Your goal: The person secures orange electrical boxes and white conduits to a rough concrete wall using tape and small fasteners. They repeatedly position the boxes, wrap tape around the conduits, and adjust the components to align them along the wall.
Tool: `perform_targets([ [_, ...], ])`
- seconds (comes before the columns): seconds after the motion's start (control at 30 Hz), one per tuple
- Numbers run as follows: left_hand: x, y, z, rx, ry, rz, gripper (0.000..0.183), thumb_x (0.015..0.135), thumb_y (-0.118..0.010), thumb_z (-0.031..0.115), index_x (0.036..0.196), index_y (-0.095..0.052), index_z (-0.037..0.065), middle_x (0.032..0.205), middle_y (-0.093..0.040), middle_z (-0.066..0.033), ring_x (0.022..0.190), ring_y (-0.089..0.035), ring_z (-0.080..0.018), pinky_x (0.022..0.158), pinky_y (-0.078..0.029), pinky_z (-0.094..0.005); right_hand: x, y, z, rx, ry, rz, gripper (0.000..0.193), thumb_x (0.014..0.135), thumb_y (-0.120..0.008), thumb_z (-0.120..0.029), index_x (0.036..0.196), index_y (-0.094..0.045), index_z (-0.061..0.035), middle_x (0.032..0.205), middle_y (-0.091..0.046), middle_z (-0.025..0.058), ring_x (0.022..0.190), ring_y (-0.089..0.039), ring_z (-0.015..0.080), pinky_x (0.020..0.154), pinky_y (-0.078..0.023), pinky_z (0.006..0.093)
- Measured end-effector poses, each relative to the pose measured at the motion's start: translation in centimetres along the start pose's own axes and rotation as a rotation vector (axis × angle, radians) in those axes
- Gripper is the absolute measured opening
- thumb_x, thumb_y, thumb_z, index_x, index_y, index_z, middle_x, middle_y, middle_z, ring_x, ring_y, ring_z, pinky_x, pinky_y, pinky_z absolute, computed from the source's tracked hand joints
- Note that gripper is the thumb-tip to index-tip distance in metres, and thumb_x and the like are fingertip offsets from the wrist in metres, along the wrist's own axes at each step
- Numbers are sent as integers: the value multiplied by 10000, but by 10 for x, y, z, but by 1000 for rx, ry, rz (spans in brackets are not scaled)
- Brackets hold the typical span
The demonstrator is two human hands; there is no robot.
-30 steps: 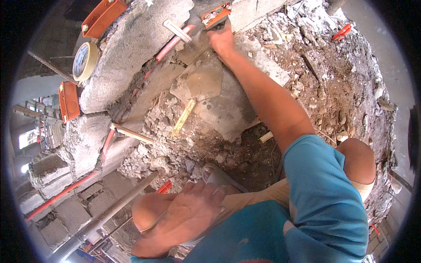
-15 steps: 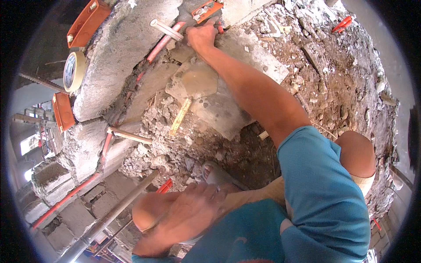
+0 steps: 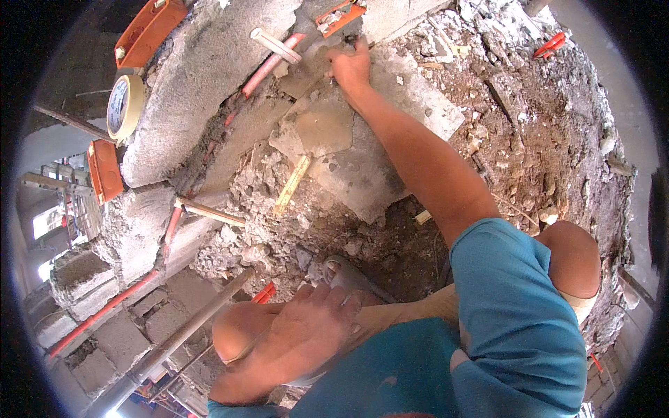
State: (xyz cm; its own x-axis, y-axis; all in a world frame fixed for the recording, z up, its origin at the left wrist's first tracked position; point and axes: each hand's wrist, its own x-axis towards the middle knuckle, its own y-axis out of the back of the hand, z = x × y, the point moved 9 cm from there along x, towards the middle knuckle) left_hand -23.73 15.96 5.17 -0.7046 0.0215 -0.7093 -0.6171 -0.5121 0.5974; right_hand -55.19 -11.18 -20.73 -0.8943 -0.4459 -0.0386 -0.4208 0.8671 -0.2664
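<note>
My right hand (image 3: 352, 68) reaches to the foot of the broken wall, just below an orange electrical box (image 3: 339, 19). Its visible fingers are apart over a patch of grey mortar, and I see nothing held in them. Left of it, a pale plastic tube (image 3: 276, 46) crosses a red conduit (image 3: 270, 68) set in a groove of the wall. My left hand (image 3: 310, 320) lies slightly blurred over my bent left leg, back upward, fingers loosely extended and holding nothing visible. A grey board (image 3: 355, 177) with damp mortar on it lies below my right hand.
A roll of tape (image 3: 125, 108) sits on the wall ledge between orange boxes (image 3: 148, 31). A yellow folding-rule piece (image 3: 292, 184) lies on rubble. A wooden stick (image 3: 211, 212) juts from the wall. A metal pole (image 3: 174, 338) slants at lower left. Red-handled pliers (image 3: 550, 45) lie far right.
My right hand has drawn slightly back from the groove below the orange box, and its fingers have spread. My left hand stays on my leg. The view has shifted a little.
</note>
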Motion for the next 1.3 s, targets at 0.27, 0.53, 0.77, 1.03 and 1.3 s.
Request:
perform_targets([
  [0.27,-13,5,-1,10,-23,173,338,987,-609,249,1232,-642,18,1061,-681,-161,1034,-688,-319,921,-539,-423,-22,-50,-25,251,-327,-28,427,836,-733,-3,1178,-483,51,945,-673,197,626,-657,281,532,-570,399],
  [0.53,-16,-10,0,61,16,44,495,1013,-613,385,1353,-651,27,1228,-702,-164,1153,-668,-336,1024,-527,-452,-17,-22,-26,155,-316,-203,389,861,-707,2,1175,-482,48,827,-642,156,542,-614,235,508,-553,398],
  [0.77,-10,0,11,47,-19,115,496,1015,-623,409,1313,-677,16,1221,-699,-164,1174,-651,-348,1038,-516,-453,-31,-39,-60,149,-269,-201,463,827,-719,9,1198,-444,43,843,-652,171,546,-625,247,502,-525,406],
  [1.03,-8,-15,18,3,18,24,493,1012,-636,401,1332,-664,26,1219,-696,-181,1145,-665,-354,1008,-534,-461,-24,-44,-55,238,-407,-380,527,835,-762,-33,1237,-437,69,879,-649,160,579,-630,233,561,-577,419],
  [1.3,7,0,17,111,22,109,453,1025,-619,397,1275,-663,22,1235,-689,-207,1159,-658,-379,1022,-530,-498,-28,-18,-75,100,-281,-207,648,853,-763,-42,1377,-401,74,1021,-661,198,578,-611,216,562,-590,392],
])
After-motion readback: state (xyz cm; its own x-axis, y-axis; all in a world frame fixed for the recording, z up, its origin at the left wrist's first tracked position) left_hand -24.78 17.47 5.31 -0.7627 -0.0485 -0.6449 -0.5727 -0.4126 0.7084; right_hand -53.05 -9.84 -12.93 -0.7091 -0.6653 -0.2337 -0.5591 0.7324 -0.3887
